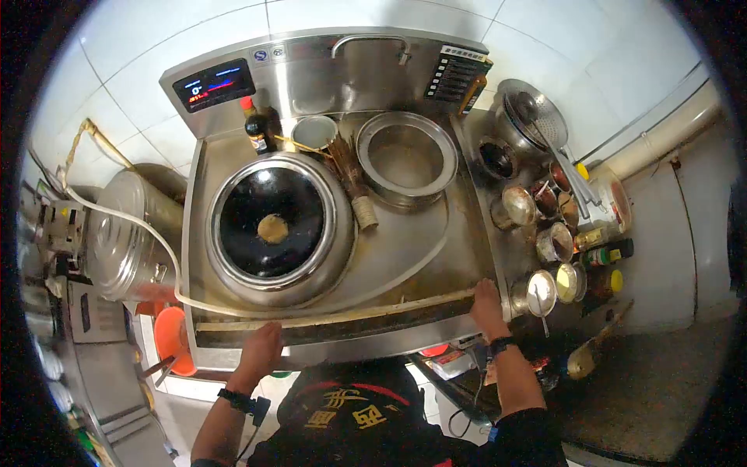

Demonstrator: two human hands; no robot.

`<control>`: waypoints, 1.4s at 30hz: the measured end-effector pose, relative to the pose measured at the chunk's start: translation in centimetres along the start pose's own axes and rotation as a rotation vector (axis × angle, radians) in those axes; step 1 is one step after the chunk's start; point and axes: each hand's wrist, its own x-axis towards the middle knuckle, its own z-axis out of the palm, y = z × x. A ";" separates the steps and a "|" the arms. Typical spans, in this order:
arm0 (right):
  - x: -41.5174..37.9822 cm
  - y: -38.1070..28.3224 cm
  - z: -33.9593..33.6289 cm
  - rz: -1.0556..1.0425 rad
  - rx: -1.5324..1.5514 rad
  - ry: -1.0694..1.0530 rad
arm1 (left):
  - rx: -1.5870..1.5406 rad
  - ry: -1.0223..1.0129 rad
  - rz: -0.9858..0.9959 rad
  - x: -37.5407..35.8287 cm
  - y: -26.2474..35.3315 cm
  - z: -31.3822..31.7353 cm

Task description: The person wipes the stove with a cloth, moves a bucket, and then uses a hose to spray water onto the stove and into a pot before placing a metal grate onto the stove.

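Observation:
Both my hands are at the front of a stainless steel wok stove (412,268). My left hand (263,346) is closed over the front edge, left of the middle, with its fingertips hidden. My right hand (488,307) is closed at the front right corner, its fingers also partly hidden. A long pale strip (373,310) runs along the front gutter between them. Behind it sits a large wok (340,233) with a shiny dark inside and a tan round patch at its centre. A bamboo brush (362,206) leans beside the wok.
A wide metal pot (408,189), a small bowl (315,128) and a red-capped sauce bottle (255,128) stand at the back. Seasoning pots (554,243) and a strainer (548,121) crowd the right. A lidded steel drum (124,241), white hose (159,237) and orange basin (171,338) are at left.

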 end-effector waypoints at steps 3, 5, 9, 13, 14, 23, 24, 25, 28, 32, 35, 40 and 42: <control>0.0 -4.7 -0.1 -0.027 0.149 -0.155 | 0.082 -0.021 0.008 0.0 -0.8 2.0; 1.2 -10.3 1.7 -0.010 0.358 -0.277 | 0.068 -0.209 -0.183 1.9 3.0 -0.8; 3.0 -21.5 0.2 -0.391 0.534 -0.313 | 0.099 -0.135 0.039 4.2 3.7 2.3; 4.4 -17.4 -5.0 -0.377 0.829 -0.139 | -0.164 -0.317 0.087 11.5 11.7 1.7; 5.7 -14.2 -6.7 -0.163 0.713 -0.431 | -0.203 -0.318 0.140 13.0 13.0 3.5; 1.0 1.6 0.2 -0.110 0.037 -0.273 | -0.315 -0.118 0.300 17.9 19.5 15.2; 0.6 1.2 0.6 -0.072 0.049 -0.252 | -0.318 -0.139 0.269 16.9 19.0 12.9; 0.6 0.5 1.4 -0.060 0.046 -0.295 | -0.240 -0.203 0.230 15.6 17.3 10.2; 0.9 -3.1 3.0 -0.038 0.093 -0.344 | -0.381 -0.358 -0.223 10.2 10.3 4.2; 2.3 -11.7 0.8 -0.060 0.208 -0.438 | -0.028 -0.168 -0.215 1.0 -0.6 -1.0; 3.4 -18.8 -2.2 -0.261 0.084 -0.392 | -0.013 -0.004 -0.423 -3.7 -6.9 -2.0; 4.7 -27.4 -6.5 -0.430 0.427 -0.455 | 0.348 -0.237 -0.530 -4.5 -9.1 -5.5; 4.1 -28.5 -3.9 -0.477 0.632 -0.213 | 0.489 -0.290 -0.543 -5.3 -11.1 -4.7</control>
